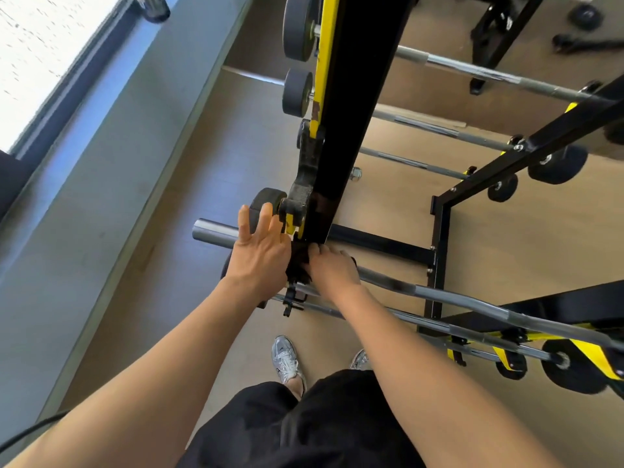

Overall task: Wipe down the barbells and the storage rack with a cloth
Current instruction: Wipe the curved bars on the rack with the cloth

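Observation:
A black and yellow storage rack (358,96) rises in front of me with several barbells lying across its hooks. The nearest curved steel barbell (449,298) runs from the rack's left upright down to the right; its bare sleeve end (212,231) sticks out to the left. My left hand (260,251) rests on that sleeve beside the upright, fingers spread. A dark cloth (299,265) is bunched around the bar between both hands. My right hand (332,268) is closed on the cloth, just right of the upright.
Small black weight plates (297,92) hang on the bar ends left of the upright, more plates (557,163) on the right side. The rack's black base frame (439,265) sits on a wooden floor. A grey ledge and window (50,96) run along the left. My shoes (287,359) stand below.

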